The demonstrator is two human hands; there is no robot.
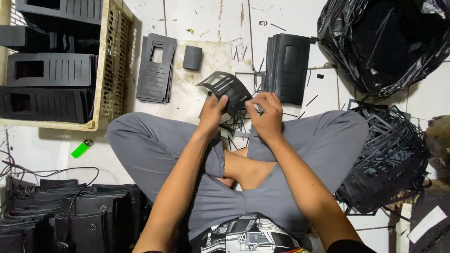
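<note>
I sit cross-legged on a white tiled floor. My left hand [213, 112] grips a thin black die-cut sheet [226, 87] with slotted cut-outs, holding it tilted above my legs. My right hand [268, 112] pinches the sheet's right edge, fingers closed on a narrow strip of it. Small black offcut strips [234, 126] lie on the floor between my knees, just under both hands.
A cream plastic crate [110, 65] at left holds stacks of black sheets. Two black stacks [156, 68] [287, 68] lie ahead, with a small dark block [192, 57] between. A black bag [384, 42], a scrap pile [389, 159], a green lighter [81, 148] and black pouches [70, 215] surround me.
</note>
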